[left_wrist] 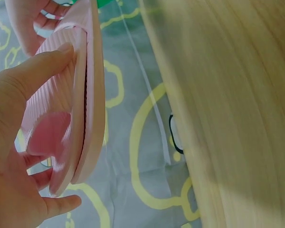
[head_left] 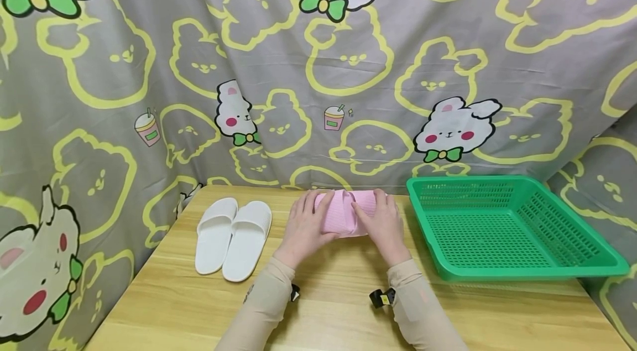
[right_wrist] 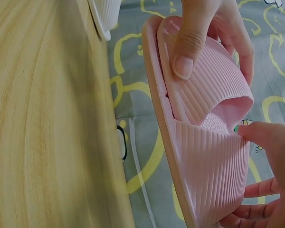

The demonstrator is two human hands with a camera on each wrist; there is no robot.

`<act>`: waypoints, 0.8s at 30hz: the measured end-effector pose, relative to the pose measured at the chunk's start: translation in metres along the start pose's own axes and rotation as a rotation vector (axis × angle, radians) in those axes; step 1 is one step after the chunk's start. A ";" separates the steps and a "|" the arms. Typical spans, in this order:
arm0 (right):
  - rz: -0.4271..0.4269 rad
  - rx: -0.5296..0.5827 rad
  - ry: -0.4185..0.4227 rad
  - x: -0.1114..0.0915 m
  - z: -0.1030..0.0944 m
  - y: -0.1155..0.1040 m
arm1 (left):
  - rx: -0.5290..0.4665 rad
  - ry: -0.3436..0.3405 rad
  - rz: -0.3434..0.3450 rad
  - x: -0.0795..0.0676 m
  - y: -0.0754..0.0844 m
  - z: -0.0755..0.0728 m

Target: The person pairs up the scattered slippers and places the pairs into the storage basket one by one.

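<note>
Between both hands is a pair of pink ribbed slippers [head_left: 340, 218], pressed sole to strap with one partly nested in the other. My left hand [head_left: 307, 224] grips the left end, its thumb laid on a ribbed strap [right_wrist: 204, 80]. At the other end my right hand [head_left: 385, 224] holds the second slipper [right_wrist: 211, 166], with thumb at the strap's edge and fingers curled below it. In the left wrist view the soles [left_wrist: 92, 114] stand side by side with a thin gap between them.
On the wooden table [head_left: 328, 307], a pair of white slippers [head_left: 244, 246] lies to the left. A green plastic basket [head_left: 438, 268] stands at the right. Behind hangs a grey patterned curtain [head_left: 278, 69]. Black wrist straps [head_left: 382, 298] sit at my wrists.
</note>
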State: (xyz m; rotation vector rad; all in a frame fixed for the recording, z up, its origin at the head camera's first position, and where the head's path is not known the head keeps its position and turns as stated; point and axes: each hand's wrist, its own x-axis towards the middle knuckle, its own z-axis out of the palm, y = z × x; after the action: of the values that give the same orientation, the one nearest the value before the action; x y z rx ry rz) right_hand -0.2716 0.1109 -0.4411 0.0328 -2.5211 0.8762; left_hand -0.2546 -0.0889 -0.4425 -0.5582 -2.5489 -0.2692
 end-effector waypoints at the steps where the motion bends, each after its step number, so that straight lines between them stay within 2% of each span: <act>1: -0.001 0.000 0.002 0.000 0.000 0.000 | -0.002 -0.009 -0.001 0.000 0.000 -0.001; 10: 0.006 0.001 0.002 0.001 -0.001 0.001 | -0.034 0.014 0.026 0.000 -0.003 -0.004; 18: 0.018 -0.008 -0.010 0.002 -0.005 0.001 | -0.046 -0.003 0.022 0.001 -0.007 -0.006; 24: 0.020 -0.009 -0.017 0.003 -0.008 0.000 | -0.031 -0.039 0.013 0.002 -0.009 -0.010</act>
State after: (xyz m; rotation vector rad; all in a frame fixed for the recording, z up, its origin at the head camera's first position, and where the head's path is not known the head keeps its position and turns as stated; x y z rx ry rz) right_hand -0.2707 0.1162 -0.4349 0.0124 -2.5452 0.8757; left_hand -0.2561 -0.0992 -0.4337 -0.5974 -2.5818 -0.2969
